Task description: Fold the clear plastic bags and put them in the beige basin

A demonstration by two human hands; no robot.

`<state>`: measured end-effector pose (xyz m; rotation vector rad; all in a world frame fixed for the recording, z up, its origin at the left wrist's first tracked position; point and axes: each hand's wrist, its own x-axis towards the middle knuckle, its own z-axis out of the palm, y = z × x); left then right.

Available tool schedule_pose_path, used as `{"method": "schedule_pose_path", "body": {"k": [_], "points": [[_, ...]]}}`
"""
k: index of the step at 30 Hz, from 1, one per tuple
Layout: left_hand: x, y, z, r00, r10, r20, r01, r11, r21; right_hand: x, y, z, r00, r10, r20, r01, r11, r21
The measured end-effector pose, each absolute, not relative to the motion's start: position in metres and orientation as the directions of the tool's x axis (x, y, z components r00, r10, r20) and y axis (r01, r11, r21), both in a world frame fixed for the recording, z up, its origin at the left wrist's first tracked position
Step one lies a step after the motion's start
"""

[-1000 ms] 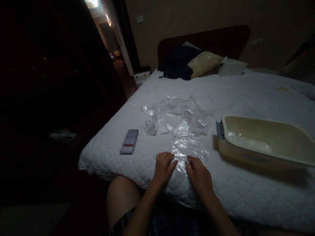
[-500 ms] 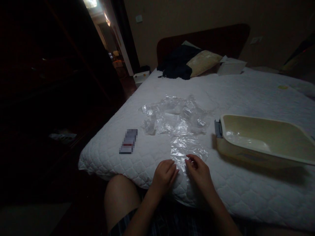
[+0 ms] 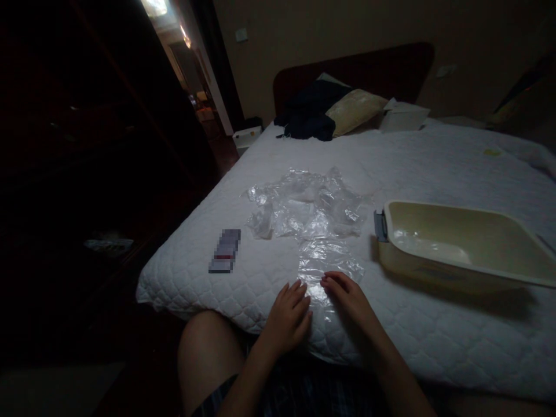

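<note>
On the white bed [image 3: 434, 168], flat clear plastic [image 3: 326, 255], long way pointing ahead, near end between left hand [image 3: 287, 318] and right hand [image 3: 350, 298], with right fingers farther over it. Left grip with fingers a bit apart; right grip bent, no telling if pinching. Right thumb and see-through edges hard to make out.

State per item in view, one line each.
Clear plastic: flatter in front, crumpled behind
Left hand: fingers slightly spread
Right hand: fingers bent, over the plastic
Cream tub: upright, lidless
Pixelated item: lying flat, details hidden
Dark cloth: heaped, rumpled
Bed cover: spread
Doorway: open
</note>
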<state>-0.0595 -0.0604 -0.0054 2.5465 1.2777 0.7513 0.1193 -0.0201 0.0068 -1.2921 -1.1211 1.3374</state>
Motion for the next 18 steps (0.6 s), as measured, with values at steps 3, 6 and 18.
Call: {"method": "schedule_pose_path", "body": {"k": [3,6,18], "points": [[-0.063,-0.062,-0.007,0.452,0.79,0.414,0.696,-0.603,0.39,0.125,-0.022,0.012,0.022,0.984,-0.178,-0.121,-0.174,-0.977],[-0.063,-0.065,-0.006,0.311,0.85,0.425,0.751,-0.494,0.439,0.141,-0.028,0.014,0.087,0.978,-0.187,-0.067,-0.182,-0.981],[-0.052,-0.082,-0.01,-0.023,0.99,-0.141,0.662,0.121,0.74,0.201,-0.069,0.0,0.123,0.981,-0.151,0.589,-0.195,-0.785]]}}
